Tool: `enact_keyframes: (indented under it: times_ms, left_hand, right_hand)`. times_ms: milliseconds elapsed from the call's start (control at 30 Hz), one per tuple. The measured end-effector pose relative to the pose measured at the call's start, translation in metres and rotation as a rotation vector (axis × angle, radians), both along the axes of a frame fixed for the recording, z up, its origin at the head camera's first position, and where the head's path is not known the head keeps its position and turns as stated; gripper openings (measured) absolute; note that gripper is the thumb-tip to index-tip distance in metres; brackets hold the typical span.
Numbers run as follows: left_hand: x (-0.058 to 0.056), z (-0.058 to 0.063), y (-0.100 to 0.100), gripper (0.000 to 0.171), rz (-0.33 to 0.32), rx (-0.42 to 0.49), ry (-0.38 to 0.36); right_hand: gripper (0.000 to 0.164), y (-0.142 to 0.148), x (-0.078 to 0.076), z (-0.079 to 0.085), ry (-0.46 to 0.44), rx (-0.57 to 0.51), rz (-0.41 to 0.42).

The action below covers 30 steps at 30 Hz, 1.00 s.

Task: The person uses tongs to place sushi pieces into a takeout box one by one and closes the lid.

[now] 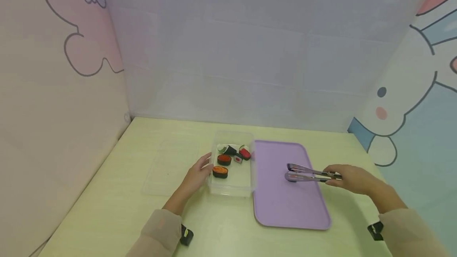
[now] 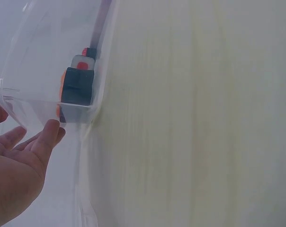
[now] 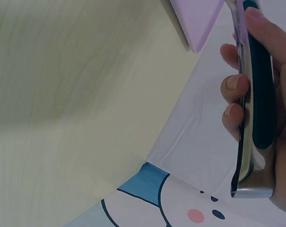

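Head view: right hand grips metal tongs, tips parted and empty, long axis across purple tray toward clear plastic box on tray's left; left hand, fingers extended, touches box's far-from-tray wall.

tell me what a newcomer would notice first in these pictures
Probably the purple tray on the table, with the right hand holding metal tongs over it. Next, the sushi pieces in the clear box at the tray's left, with the left hand at the box's left side. The cartoon animal on the right wall stands out too.
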State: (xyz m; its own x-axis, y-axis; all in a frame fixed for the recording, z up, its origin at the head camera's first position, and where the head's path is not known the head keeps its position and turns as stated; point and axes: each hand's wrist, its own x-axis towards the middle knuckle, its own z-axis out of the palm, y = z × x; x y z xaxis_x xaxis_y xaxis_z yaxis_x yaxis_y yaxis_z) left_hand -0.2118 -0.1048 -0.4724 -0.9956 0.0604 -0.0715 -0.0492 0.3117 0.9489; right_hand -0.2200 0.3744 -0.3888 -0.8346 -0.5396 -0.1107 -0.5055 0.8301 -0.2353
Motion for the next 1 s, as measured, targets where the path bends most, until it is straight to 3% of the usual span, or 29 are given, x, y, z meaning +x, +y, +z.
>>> enact_keyframes:
  times_ms: [267, 500, 767, 1000]
  left_hand:
    - [0.0, 0.0, 0.0, 0.051, -0.01, 0.006, -0.002]
    - [0.0, 0.0, 0.0, 0.05, 0.0, -0.001, -0.005]
    - [0.0, 0.0, -0.001, 0.05, 0.006, 0.002, -0.01]
    - [0.0, -0.002, -0.001, 0.05, 0.005, 0.003, -0.003]
  right_hand:
    - [0.027, -0.005, -0.003, -0.007, 0.03, -0.02, 0.0]
    - [0.025, -0.023, -0.007, 0.009, 0.111, -0.052, 0.028]
    - [0.032, -0.059, -0.013, 0.026, 0.118, -0.118, 0.035]
    - [0.031, -0.101, -0.021, 0.019, 0.081, -0.186, 0.116]
